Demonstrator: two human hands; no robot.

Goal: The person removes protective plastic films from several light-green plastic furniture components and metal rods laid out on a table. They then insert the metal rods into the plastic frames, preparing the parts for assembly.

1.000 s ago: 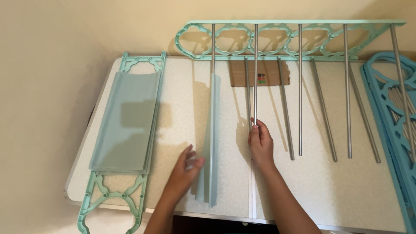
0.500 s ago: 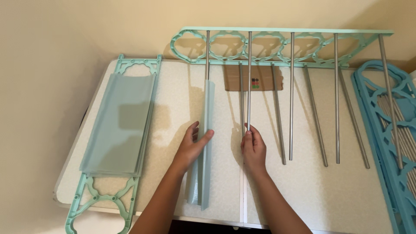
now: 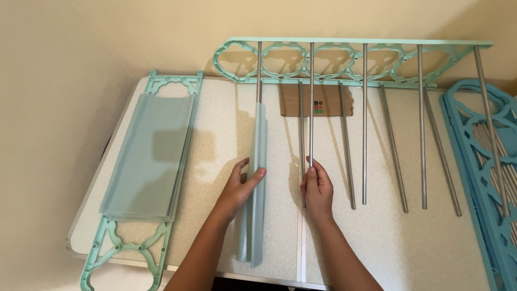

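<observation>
Left hand (image 3: 237, 191) now grips panel (image 3: 257, 178); right hand (image 3: 318, 186) pinches rod (image 3: 311, 102).

A pale speckled desk (image 3: 226, 124) is carrying the parts. A brown card (image 3: 328, 101) is lying near its far edge. Left of the card, a mint frame (image 3: 129, 250) is lying under stacked panels (image 3: 148, 156); right of it, loose metal rods (image 3: 396, 151) are lying side by side.

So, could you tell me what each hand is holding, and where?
The left hand grips the upright translucent panel at mid-length; the right hand pinches a metal rod near its lower end.
</observation>
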